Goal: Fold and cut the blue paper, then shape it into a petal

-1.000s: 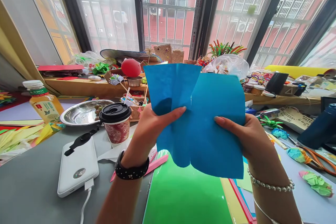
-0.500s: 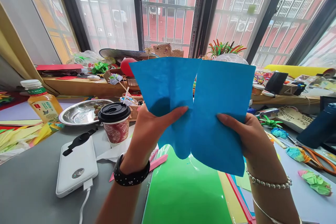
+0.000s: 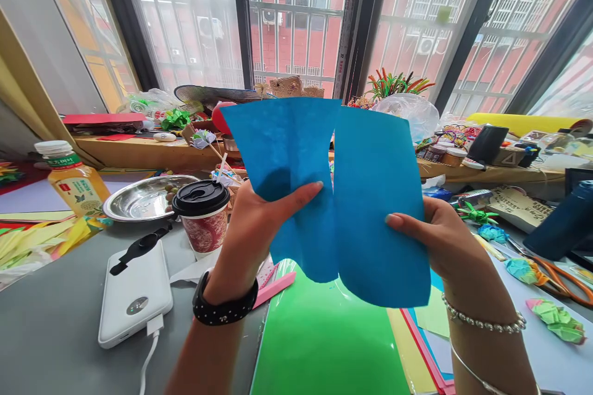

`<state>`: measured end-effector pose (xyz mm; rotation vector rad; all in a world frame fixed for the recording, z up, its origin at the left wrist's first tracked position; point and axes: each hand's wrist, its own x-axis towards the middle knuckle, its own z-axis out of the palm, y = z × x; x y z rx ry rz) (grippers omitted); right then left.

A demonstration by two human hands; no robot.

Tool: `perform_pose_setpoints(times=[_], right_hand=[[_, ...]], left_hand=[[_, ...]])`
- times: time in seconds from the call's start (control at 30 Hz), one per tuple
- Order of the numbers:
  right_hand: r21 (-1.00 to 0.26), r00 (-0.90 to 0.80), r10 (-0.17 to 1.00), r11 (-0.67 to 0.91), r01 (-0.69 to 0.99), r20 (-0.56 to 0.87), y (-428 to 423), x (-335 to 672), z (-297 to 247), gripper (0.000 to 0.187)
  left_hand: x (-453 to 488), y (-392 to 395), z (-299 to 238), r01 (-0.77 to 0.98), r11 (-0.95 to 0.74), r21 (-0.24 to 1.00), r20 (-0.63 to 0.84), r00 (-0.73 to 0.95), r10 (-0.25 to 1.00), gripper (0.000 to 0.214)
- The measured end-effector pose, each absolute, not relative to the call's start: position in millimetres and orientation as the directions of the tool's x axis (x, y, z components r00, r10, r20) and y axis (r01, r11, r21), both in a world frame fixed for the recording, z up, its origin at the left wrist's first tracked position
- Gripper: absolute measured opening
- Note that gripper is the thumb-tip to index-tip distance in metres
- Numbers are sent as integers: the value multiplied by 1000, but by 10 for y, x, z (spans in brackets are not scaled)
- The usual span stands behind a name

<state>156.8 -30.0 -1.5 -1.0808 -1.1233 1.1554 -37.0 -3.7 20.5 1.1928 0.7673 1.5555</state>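
Note:
I hold a blue paper sheet (image 3: 370, 197) upright in front of me, above the table. A tear runs down from its top edge near the middle, with a narrow gap showing between the two parts. My left hand (image 3: 259, 222) pinches the left part, thumb across the front. On the right part, my right hand (image 3: 440, 241) grips with its thumb on the front too. A black watch is on my left wrist and bead bracelets are on my right wrist.
Below the paper lies a green plastic sheet (image 3: 324, 345) over coloured papers. A lidded coffee cup (image 3: 204, 216), a white power bank (image 3: 134, 296), a steel plate (image 3: 143, 197) and a juice bottle (image 3: 74, 182) stand at left. Orange scissors (image 3: 560, 278) and folded paper pieces lie at right.
The tear from the top edge has grown longer, and the two parts of the blue sheet have drawn apart. Both hands rose a little with the paper.

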Motion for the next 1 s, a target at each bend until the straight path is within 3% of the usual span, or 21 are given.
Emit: perform_pose_setpoints(times=[0.27, 0.6, 1.0], right_hand=[[-990, 149, 982, 127, -53, 118, -297, 1582, -26, 26], [-992, 154, 983, 107, -65, 96, -313, 1582, -16, 36], [-984, 158, 986, 79, -157, 54, -329, 1519, 46, 29]], left_hand=[[-512, 61, 134, -94, -373, 923, 381, 108, 918, 35], [-531, 68, 147, -127, -330, 936, 353, 358, 865, 46], [-440, -31, 207, -222, -244, 944, 285, 178, 942, 43]])
